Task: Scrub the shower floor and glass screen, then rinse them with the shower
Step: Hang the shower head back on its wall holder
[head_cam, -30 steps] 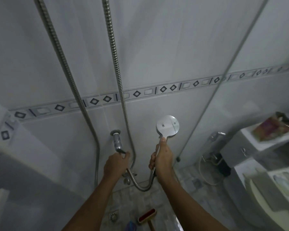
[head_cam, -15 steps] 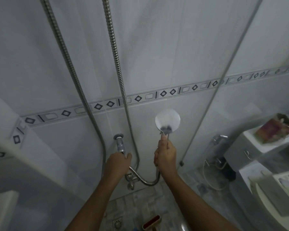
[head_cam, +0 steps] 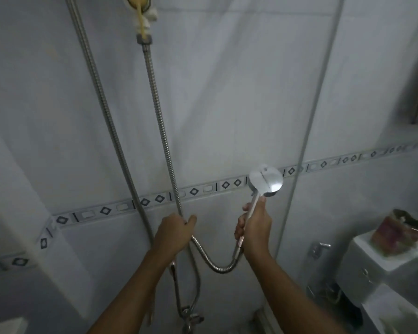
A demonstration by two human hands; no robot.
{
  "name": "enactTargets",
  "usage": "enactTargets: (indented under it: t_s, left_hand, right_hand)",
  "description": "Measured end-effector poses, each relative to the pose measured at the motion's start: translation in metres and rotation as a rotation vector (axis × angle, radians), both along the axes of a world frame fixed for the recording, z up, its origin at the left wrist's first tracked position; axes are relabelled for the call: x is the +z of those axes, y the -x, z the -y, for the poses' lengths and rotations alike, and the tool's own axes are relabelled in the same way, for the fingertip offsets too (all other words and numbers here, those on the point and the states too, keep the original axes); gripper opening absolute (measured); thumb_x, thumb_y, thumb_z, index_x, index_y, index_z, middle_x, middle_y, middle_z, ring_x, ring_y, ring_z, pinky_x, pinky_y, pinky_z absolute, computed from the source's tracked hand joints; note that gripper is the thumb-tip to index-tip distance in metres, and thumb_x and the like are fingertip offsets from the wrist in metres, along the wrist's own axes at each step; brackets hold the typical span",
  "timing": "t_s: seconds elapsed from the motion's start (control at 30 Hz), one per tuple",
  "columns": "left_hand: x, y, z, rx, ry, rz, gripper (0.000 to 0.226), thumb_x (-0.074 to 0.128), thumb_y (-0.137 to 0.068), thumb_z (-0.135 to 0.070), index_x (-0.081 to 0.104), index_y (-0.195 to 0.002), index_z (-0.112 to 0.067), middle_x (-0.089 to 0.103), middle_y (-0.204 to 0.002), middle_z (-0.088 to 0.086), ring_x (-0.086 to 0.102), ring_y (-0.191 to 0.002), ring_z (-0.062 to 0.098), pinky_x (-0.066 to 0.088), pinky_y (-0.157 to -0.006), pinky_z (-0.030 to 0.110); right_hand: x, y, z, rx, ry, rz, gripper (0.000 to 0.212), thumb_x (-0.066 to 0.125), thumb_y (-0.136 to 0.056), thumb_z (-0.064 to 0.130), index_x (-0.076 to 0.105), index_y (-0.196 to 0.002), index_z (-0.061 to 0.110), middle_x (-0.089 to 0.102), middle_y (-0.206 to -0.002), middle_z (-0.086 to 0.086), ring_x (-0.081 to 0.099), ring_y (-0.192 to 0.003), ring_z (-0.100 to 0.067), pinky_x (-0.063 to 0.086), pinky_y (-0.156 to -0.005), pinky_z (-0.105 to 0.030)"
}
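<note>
While your right hand (head_cam: 252,226) wraps its fingers (head_cam: 239,229) around the handle of the shower head (head_cam: 266,180), your left hand (head_cam: 175,231) is closed in a fist around the metal hose (head_cam: 158,121). Take the patterned tile band (head_cam: 196,191) on the wall as your marker: the round chrome head sits right across that band, its shiny back turned toward you, and your right hand grips the handle just below the band with the thumb pointing up toward the head. Your left hand is also just below the band, to the left of the right hand and apart from it. From your left fist the hose climbs straight up past the band to a fitting (head_cam: 144,39) high on the wall, where a yellowish piece joins it. Below the band the hose droops in a loop between your two hands and rises into the bottom of the handle. A second metal hose (head_cam: 104,104) runs beside the first, crossing the band further left. Well below the band, between your forearms, the tap (head_cam: 190,318) shows only dimly. Right of the head, the edge of the glass screen (head_cam: 309,131) crosses the band as a thin pale line. Far to the right and lower than the band stands a toilet tank (head_cam: 372,263) with a reddish packet (head_cam: 393,231) on its lid.
</note>
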State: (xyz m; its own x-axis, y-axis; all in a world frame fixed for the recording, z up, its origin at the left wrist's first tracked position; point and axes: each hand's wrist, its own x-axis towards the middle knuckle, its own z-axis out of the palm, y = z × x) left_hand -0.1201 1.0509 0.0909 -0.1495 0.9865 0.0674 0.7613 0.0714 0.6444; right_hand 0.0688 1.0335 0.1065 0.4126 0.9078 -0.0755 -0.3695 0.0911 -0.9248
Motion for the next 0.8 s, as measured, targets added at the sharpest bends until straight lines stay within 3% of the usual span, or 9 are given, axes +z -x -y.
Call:
enactTargets:
  t_s: [0.1, 0.2, 0.37, 0.47, 0.57, 0.67, 0.8]
  left_hand:
    - [0.070, -0.010, -0.018, -0.030, -0.145, -0.024, 0.069, 0.053, -0.098, -0.050, 0.050, -0.046, -0.006, 0.065, -0.065, 0.023, 0.068, -0.071, 0.032, 0.048, -0.068, 0.035]
    - [0.140, -0.015, -0.032, -0.019, -0.259, -0.001, 0.078, 0.047, -0.096, -0.061, 0.067, -0.062, 0.006, 0.070, -0.072, 0.024, 0.069, -0.073, 0.031, 0.055, -0.079, 0.038]
    - [0.262, -0.033, -0.047, -0.006, -0.544, 0.091, 0.087, 0.036, -0.093, -0.072, 0.069, -0.063, 0.002, 0.069, -0.066, 0.015, 0.067, -0.068, 0.028, 0.053, -0.075, 0.036]
    - [0.320, -0.051, -0.048, -0.024, -0.735, 0.023, 0.082, 0.031, -0.095, -0.071, 0.055, -0.055, -0.003, 0.061, -0.059, 0.010, 0.059, -0.060, 0.026, 0.047, -0.063, 0.037]
    - [0.350, -0.070, -0.053, -0.097, -0.823, -0.013, 0.066, 0.032, -0.092, -0.073, 0.042, -0.057, -0.017, 0.045, -0.054, 0.002, 0.043, -0.051, 0.017, 0.030, -0.053, 0.032]
    - [0.363, -0.088, -0.065, -0.140, -0.828, -0.035, 0.065, 0.036, -0.089, -0.076, 0.044, -0.063, -0.017, 0.048, -0.058, 0.001, 0.044, -0.053, 0.016, 0.030, -0.052, 0.032]
    - [0.367, -0.111, -0.081, -0.177, -0.786, 0.006, 0.058, 0.039, -0.098, -0.062, 0.041, -0.059, -0.019, 0.048, -0.057, -0.001, 0.046, -0.054, 0.016, 0.031, -0.052, 0.034]
  right_hand:
    - [0.071, -0.017, -0.014, 0.076, -0.177, -0.084, 0.059, 0.031, -0.104, 0.055, 0.060, -0.091, 0.006, 0.042, -0.050, -0.009, 0.037, -0.038, -0.018, 0.034, -0.042, -0.024]
    - [0.153, -0.031, -0.022, 0.155, -0.357, -0.160, 0.051, 0.028, -0.105, 0.041, 0.062, -0.093, 0.005, 0.043, -0.051, -0.007, 0.037, -0.039, -0.019, 0.032, -0.044, -0.024]
    - [0.297, -0.054, -0.029, 0.143, -0.664, -0.181, 0.033, 0.032, -0.098, 0.029, 0.056, -0.092, 0.008, 0.045, -0.056, -0.005, 0.040, -0.045, -0.018, 0.033, -0.045, -0.025]
    - [0.376, -0.066, -0.031, 0.082, -0.819, -0.142, 0.027, 0.034, -0.097, 0.028, 0.054, -0.088, 0.011, 0.047, -0.057, -0.003, 0.042, -0.047, -0.017, 0.035, -0.044, -0.025]
    - [0.439, -0.075, -0.038, -0.014, -0.904, -0.092, 0.026, 0.033, -0.097, 0.025, 0.053, -0.089, 0.011, 0.047, -0.057, -0.002, 0.043, -0.047, -0.017, 0.034, -0.045, -0.026]
    - [0.487, -0.079, -0.045, -0.111, -0.965, -0.050, 0.025, 0.033, -0.100, 0.026, 0.050, -0.090, 0.012, 0.045, -0.063, -0.004, 0.043, -0.053, -0.018, 0.037, -0.047, -0.028]
    - [0.524, -0.070, -0.057, -0.157, -1.021, 0.074, 0.024, 0.038, -0.105, 0.033, 0.049, -0.097, 0.013, 0.050, -0.075, -0.002, 0.049, -0.063, -0.015, 0.047, -0.058, -0.028]
